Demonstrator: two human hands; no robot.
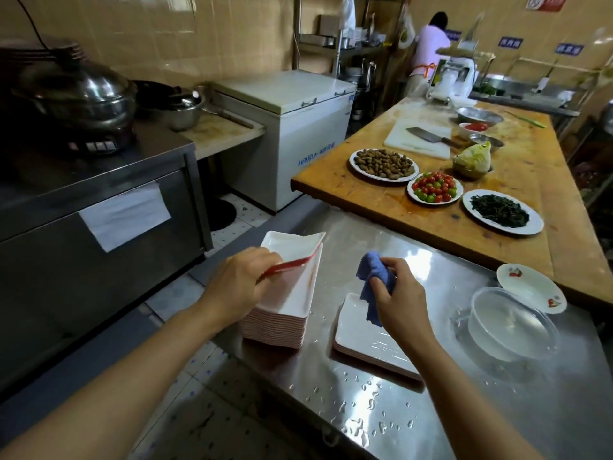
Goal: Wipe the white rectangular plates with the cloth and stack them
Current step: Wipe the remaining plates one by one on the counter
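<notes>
A tall stack of white rectangular plates [282, 323] with pink-red undersides stands on the steel table's left edge. My left hand [242, 283] grips the near edge of the top plate [292, 245] and holds it tilted up above the stack. My right hand [394, 293] holds a bunched blue cloth [373, 277] in the air, just above a low second pile of white rectangular plates [361, 336] to the right. The cloth's tail hangs down over that pile.
The wet steel table [381, 410] also carries a clear plastic tub of water [510, 323] and a small patterned dish [530, 287]. Behind lies a wooden counter [398, 207] with plates of food, a cutting board and a cleaver. A person works at the far end.
</notes>
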